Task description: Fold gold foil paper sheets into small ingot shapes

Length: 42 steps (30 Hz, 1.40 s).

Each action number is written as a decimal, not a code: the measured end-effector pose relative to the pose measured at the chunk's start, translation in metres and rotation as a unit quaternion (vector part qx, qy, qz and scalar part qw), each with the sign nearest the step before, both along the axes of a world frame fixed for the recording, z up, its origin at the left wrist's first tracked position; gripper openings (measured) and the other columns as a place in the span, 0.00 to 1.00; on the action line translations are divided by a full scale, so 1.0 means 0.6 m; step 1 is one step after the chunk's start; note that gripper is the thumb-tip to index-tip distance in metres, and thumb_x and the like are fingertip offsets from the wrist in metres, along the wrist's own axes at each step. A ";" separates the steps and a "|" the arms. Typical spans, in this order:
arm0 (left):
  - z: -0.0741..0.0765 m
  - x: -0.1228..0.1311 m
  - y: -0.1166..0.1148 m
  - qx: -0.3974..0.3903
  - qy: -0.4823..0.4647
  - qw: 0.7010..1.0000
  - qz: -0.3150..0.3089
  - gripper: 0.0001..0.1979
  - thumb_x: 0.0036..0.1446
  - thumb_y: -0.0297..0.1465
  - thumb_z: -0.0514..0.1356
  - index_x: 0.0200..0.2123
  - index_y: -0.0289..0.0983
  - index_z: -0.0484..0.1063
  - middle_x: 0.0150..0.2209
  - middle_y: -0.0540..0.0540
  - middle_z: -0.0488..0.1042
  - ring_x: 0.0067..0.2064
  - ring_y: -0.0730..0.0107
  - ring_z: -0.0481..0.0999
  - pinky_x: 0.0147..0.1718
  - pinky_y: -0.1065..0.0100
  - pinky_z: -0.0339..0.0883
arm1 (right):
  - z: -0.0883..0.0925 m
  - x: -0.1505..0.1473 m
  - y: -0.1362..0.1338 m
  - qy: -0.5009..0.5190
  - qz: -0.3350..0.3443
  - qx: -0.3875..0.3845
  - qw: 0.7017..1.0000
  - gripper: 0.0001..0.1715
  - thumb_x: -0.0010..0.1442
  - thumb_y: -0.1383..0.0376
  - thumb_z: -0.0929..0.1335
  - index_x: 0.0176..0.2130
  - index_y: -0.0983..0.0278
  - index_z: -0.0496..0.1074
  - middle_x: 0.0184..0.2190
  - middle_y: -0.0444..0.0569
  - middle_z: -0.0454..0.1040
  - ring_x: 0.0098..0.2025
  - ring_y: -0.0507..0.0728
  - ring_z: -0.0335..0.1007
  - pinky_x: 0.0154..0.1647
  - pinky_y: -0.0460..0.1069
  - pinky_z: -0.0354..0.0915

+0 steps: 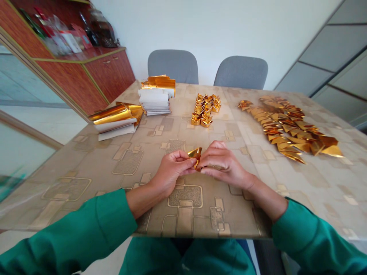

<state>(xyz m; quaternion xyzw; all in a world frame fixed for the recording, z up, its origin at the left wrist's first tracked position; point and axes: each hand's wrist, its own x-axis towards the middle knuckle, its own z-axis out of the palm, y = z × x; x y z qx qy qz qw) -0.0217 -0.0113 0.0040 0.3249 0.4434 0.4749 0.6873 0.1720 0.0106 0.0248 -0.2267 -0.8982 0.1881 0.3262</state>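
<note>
Between my two hands, just above the near middle of the table, is a small folded piece of gold foil paper. My left hand pinches it from the left with thumb and fingers. From the right, my right hand closes its fingers on the other end, hiding part of the piece. Beyond the hands stands a cluster of finished-looking gold paper ingots in short rows. To the right, flat folded gold paper pieces lie overlapping in long curved rows.
At the left lie a stack of gold foil sheets with white backs and a white paper stack with gold sheets on it. A patterned cloth covers the table. Two grey chairs stand behind, and a wooden cabinet at the left.
</note>
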 end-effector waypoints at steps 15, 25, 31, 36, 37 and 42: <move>0.004 0.001 0.004 -0.017 -0.059 0.998 0.013 0.14 0.41 0.31 0.74 0.27 0.33 0.74 0.28 0.51 0.77 0.31 0.76 0.78 0.36 0.73 0.76 | -0.019 -0.018 -0.007 0.125 -0.136 -0.179 0.966 0.06 0.59 0.63 0.71 0.31 0.60 0.72 0.31 0.45 0.71 0.37 0.55 0.66 0.41 0.52 0.60; 0.009 0.010 -0.005 0.044 -0.037 0.997 0.047 0.13 0.40 0.32 0.75 0.27 0.34 0.76 0.27 0.51 0.79 0.29 0.77 0.79 0.34 0.75 0.76 | -0.037 -0.029 -0.011 0.189 -0.186 -0.340 0.902 0.11 0.57 0.58 0.70 0.31 0.62 0.69 0.28 0.43 0.69 0.29 0.51 0.61 0.32 0.48 0.60; 0.006 0.012 -0.007 0.069 -0.039 0.996 0.049 0.12 0.41 0.30 0.74 0.27 0.34 0.76 0.27 0.51 0.79 0.29 0.77 0.79 0.34 0.75 0.76 | -0.036 -0.038 -0.016 0.200 -0.213 -0.287 0.912 0.08 0.56 0.60 0.70 0.32 0.61 0.68 0.29 0.44 0.70 0.30 0.52 0.63 0.33 0.49 0.61; 0.005 0.011 -0.010 0.089 -0.027 0.994 0.050 0.11 0.43 0.30 0.74 0.27 0.34 0.75 0.26 0.51 0.79 0.30 0.77 0.79 0.33 0.76 0.76 | -0.031 -0.036 -0.016 0.215 -0.211 -0.264 0.916 0.08 0.56 0.62 0.70 0.32 0.60 0.64 0.28 0.42 0.68 0.28 0.52 0.63 0.31 0.48 0.61; 0.005 0.011 -0.010 0.089 -0.025 0.995 0.048 0.11 0.43 0.30 0.74 0.27 0.34 0.75 0.26 0.51 0.79 0.30 0.77 0.79 0.33 0.76 0.76 | -0.031 -0.035 -0.015 0.214 -0.210 -0.261 0.918 0.08 0.56 0.63 0.70 0.32 0.60 0.65 0.27 0.42 0.68 0.28 0.51 0.63 0.31 0.48 0.61; 0.001 0.010 -0.008 0.104 -0.008 0.994 0.040 0.12 0.43 0.31 0.73 0.28 0.34 0.75 0.27 0.52 0.79 0.30 0.77 0.79 0.33 0.75 0.76 | -0.030 -0.029 -0.013 0.187 -0.197 -0.245 0.931 0.06 0.57 0.64 0.71 0.32 0.61 0.68 0.28 0.42 0.70 0.28 0.51 0.63 0.30 0.48 0.60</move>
